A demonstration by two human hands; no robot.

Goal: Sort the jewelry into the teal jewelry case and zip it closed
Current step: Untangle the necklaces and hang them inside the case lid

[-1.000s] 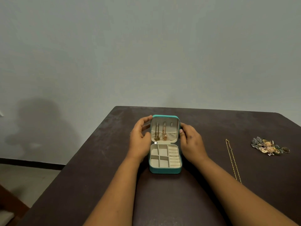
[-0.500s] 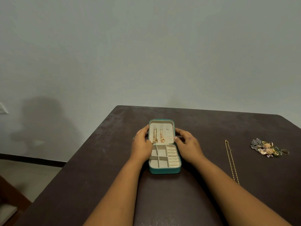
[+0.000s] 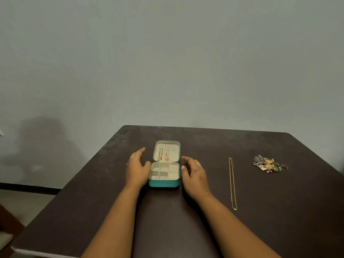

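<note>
1. The teal jewelry case [image 3: 164, 183] lies open, its lid [image 3: 167, 151] laid back with two gold earrings [image 3: 163, 156] hanging inside.
2. A gold chain [image 3: 232, 183] lies stretched straight to its right.
3. A jewelry heap [image 3: 268, 163] sits farther right.

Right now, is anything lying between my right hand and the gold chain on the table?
Nothing visible does. Only bare dark table lies between the right hand and the gold chain; the jewelry pile sits beyond the chain, farther right.
</note>
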